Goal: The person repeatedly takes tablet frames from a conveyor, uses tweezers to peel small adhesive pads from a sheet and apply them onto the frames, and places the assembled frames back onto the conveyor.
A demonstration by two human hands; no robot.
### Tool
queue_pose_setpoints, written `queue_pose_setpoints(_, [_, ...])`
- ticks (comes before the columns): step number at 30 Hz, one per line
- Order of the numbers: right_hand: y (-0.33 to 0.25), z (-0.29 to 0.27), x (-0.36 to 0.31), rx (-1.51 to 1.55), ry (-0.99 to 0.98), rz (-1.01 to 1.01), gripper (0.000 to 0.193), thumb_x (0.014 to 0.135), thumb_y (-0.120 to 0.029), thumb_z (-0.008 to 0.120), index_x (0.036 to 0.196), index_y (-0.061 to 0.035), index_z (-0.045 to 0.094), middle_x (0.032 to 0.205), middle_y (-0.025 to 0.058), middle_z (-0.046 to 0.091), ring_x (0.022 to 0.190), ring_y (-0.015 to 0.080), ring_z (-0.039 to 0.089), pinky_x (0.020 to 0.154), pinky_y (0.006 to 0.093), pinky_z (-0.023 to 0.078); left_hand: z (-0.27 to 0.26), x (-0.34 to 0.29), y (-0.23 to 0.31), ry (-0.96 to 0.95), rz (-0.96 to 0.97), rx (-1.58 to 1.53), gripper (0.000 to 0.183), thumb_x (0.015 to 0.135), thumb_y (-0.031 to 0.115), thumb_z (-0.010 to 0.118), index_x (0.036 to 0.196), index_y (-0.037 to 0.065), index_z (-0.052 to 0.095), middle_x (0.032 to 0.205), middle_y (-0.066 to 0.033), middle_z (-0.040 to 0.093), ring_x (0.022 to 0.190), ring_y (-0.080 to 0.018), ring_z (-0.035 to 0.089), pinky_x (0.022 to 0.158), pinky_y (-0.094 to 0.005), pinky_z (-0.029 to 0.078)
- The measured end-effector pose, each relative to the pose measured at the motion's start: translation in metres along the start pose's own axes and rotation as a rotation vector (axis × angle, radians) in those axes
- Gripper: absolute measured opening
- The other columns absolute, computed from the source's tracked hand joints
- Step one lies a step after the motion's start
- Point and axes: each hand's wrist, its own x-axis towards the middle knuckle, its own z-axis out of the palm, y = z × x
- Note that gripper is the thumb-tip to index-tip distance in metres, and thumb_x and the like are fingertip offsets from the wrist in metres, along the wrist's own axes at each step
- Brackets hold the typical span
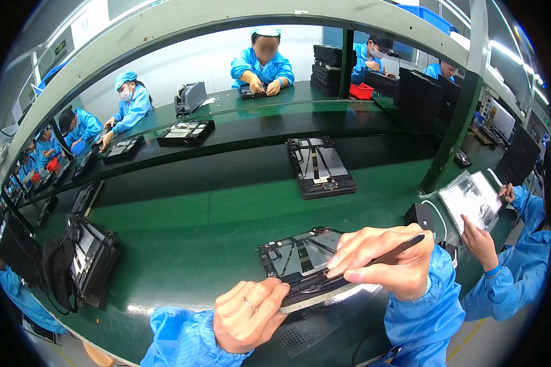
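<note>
My feed: opened black device [309,254] at near side of green table [183,257], near edge partly hidden behind hands; can't tell if flat. Right hand [382,260] pinches slim black tool [404,246], tip lost against dark frame. Left hand [248,312] curls at near-left corner; grip hidden, I can't tell. Co-worker [514,263] cut off by right rim.

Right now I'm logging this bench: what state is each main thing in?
Near device: open, insides showing
Middle device: open, lying flat
Left-side device: open, insides showing
Dark tool: slanted
Right hand: grip closed on dark tool
Left hand: grip closed on near device
Black trays: stacked
Red bin: upright
</note>
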Motion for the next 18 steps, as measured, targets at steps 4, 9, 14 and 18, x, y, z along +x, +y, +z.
queue_pose_setpoints(4, [0.0002, -0.0029, -0.0006, 0.022, 0.001, 0.002, 0.008, 0.065, 0.01, 0.064, 0.073, 0.0086, 0.061, 0.071, 0.0157, 0.062, 0.069, 0.0258, 0.061, 0.066, 0.0353, 0.048, 0.0008, 0.0019, 0.0026, -0.007, 0.001, 0.009, 0.042, 0.047, -0.002, 0.066, 0.087, -0.005, 0.056, 0.08, -0.0147, 0.057, 0.064, -0.0246, 0.059, 0.055, -0.0291, 0.048])
queue_pose_setpoints(9, [0.0048, -0.0043, -0.0032, 0.045, 0.024, 0.016, 0.008, 0.065, 0.01, 0.064, 0.072, 0.0087, 0.061, 0.071, 0.0157, 0.062, 0.069, 0.026, 0.061, 0.066, 0.0354, 0.048, 0.005, 0.0005, 0.0003, 0.0, 0.01, -0.002, 0.045, 0.045, 0.001, 0.066, 0.088, -0.005, 0.056, 0.082, -0.0141, 0.057, 0.061, -0.0229, 0.056, 0.053, -0.0285, 0.046])
queue_pose_setpoints(14, [0.0039, -0.0028, -0.0036, 0.089, 0.068, 0.029, 0.007, 0.064, 0.011, 0.064, 0.07, 0.0087, 0.061, 0.07, 0.0152, 0.062, 0.069, 0.0261, 0.061, 0.065, 0.035, 0.049, 0.0052, 0.0023, 0.0023, 0.021, 0.03, 0.003, 0.047, 0.043, 0.004, 0.066, 0.088, -0.004, 0.056, 0.082, -0.0135, 0.057, 0.058, -0.0211, 0.053, 0.052, -0.0279, 0.044])
queue_pose_setpoints(18, [0.0062, -0.0004, -0.0034, 0.046, 0.075, 0.022, 0.008, 0.064, 0.011, 0.064, 0.071, 0.0087, 0.061, 0.07, 0.0151, 0.062, 0.07, 0.026, 0.061, 0.066, 0.0352, 0.049, 0.0021, 0.0027, 0.0034, -0.022, -0.028, 0.008, 0.041, 0.048, -0.002, 0.067, 0.087, -0.005, 0.056, 0.08, -0.0145, 0.058, 0.065, -0.0247, 0.059, 0.057, -0.0295, 0.049])
